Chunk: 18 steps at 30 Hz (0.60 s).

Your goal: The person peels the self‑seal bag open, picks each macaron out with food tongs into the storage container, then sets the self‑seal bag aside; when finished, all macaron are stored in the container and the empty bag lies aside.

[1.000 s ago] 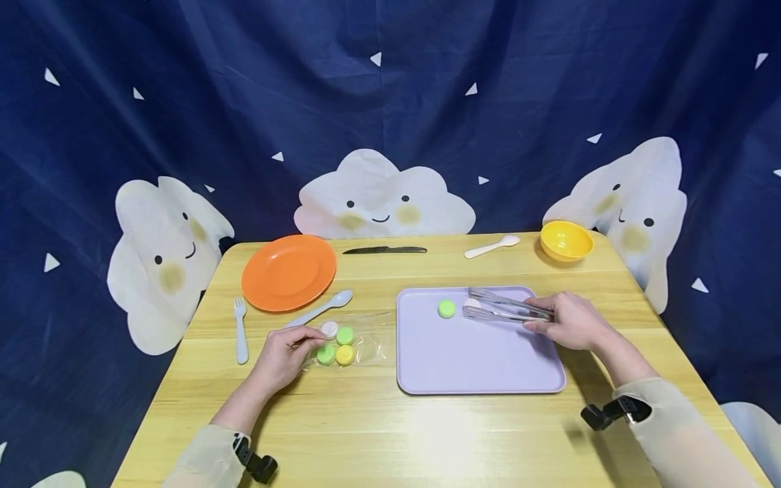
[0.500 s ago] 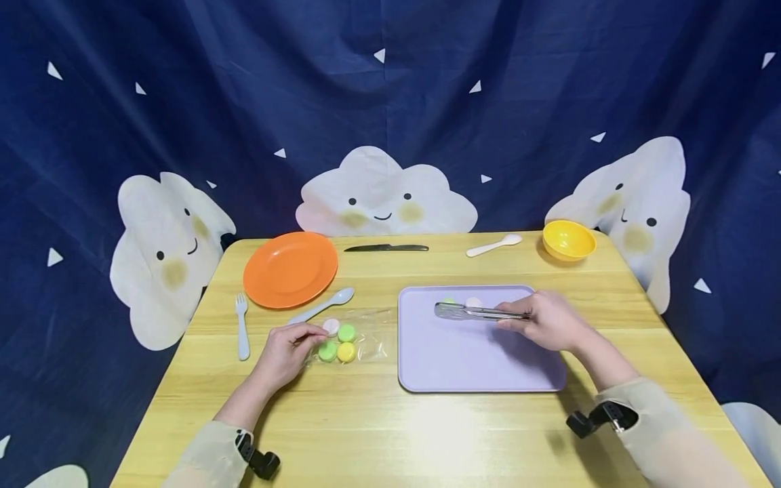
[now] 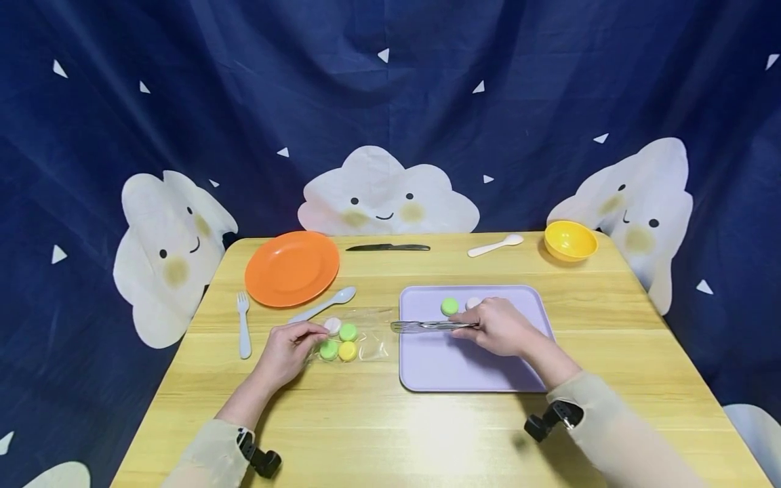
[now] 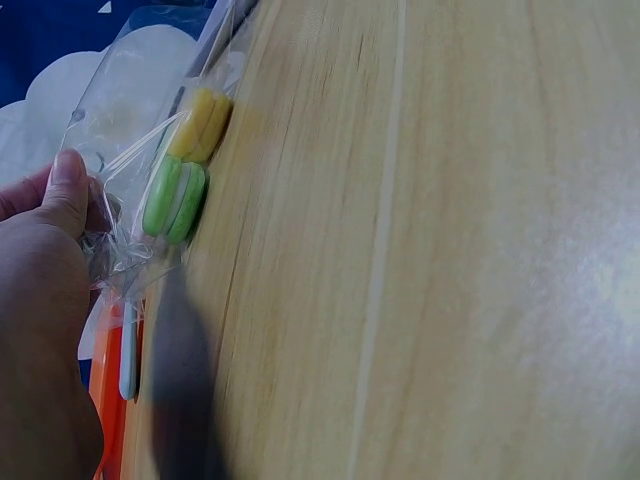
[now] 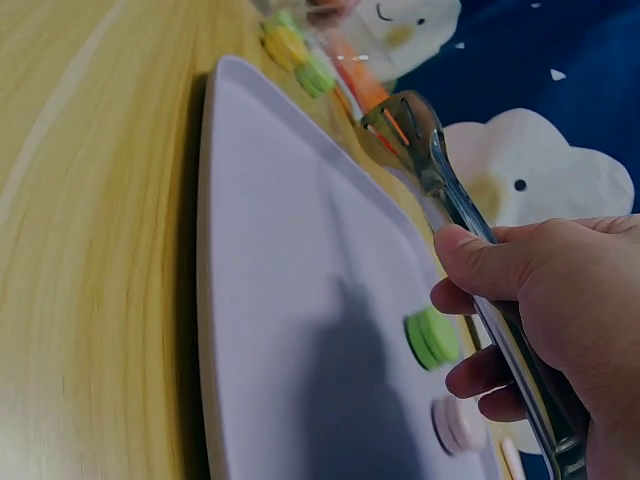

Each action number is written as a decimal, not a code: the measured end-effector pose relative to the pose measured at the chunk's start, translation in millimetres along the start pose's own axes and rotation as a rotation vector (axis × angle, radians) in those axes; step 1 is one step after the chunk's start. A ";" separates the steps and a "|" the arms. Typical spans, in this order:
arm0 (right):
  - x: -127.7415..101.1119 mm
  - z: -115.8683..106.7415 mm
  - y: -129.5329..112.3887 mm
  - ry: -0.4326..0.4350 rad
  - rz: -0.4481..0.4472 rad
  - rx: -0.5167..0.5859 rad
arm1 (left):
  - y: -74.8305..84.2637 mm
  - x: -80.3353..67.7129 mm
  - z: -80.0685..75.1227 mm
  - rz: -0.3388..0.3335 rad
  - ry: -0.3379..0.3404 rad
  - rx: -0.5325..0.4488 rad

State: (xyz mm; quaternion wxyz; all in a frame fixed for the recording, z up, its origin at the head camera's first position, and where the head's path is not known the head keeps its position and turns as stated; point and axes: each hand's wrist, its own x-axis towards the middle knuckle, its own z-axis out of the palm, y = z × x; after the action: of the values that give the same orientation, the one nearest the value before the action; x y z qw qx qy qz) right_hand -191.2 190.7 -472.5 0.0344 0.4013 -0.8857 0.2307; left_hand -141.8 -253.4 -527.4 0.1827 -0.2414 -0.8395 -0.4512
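My left hand (image 3: 289, 352) pinches the edge of a clear plastic bag (image 3: 373, 342) on the table. Inside the bag lie macarons: a white one (image 3: 332, 326), two green ones, one of them a green macaron (image 4: 175, 198) nearest the thumb, and a yellow one (image 3: 348, 351). My right hand (image 3: 497, 327) grips metal tongs (image 5: 462, 200), whose tips reach over the left edge of the lilac tray (image 3: 476, 379) with nothing visible between them. On that tray, behind the right hand, sit a green macaron (image 3: 449, 306) and a pale macaron (image 5: 456, 425), which is partly hidden in the head view.
An orange plate (image 3: 291, 268), a pale blue fork (image 3: 244, 325) and a pale blue spoon (image 3: 323, 304) lie at the left. Along the back edge are a black knife (image 3: 388, 248), a white spoon (image 3: 495, 245) and a yellow bowl (image 3: 570, 241).
My right hand has carried the tongs left across the tray, away from the pale macaron and towards the bag. My left hand has kept its place on the bag.
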 end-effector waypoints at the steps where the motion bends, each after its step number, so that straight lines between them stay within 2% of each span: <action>1: 3.0 2.6 -1.5 -0.007 0.000 -0.001 | -0.5 -0.4 0.0 -0.002 0.000 -0.001; 11: 25.0 21.0 -14.0 -0.048 -0.009 0.000 | 0.1 -0.2 -0.5 -0.006 -0.001 -0.003; 18: 40.8 30.7 -24.5 -0.028 -0.021 0.007 | -0.4 0.3 0.1 0.008 0.015 0.008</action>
State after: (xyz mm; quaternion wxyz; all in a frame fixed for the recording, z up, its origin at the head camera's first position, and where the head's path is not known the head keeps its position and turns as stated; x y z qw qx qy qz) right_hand -197.2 134.9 -480.5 0.0229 0.4141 -0.8810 0.2279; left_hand -142.2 -253.4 -527.5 0.1917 -0.2405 -0.8390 -0.4489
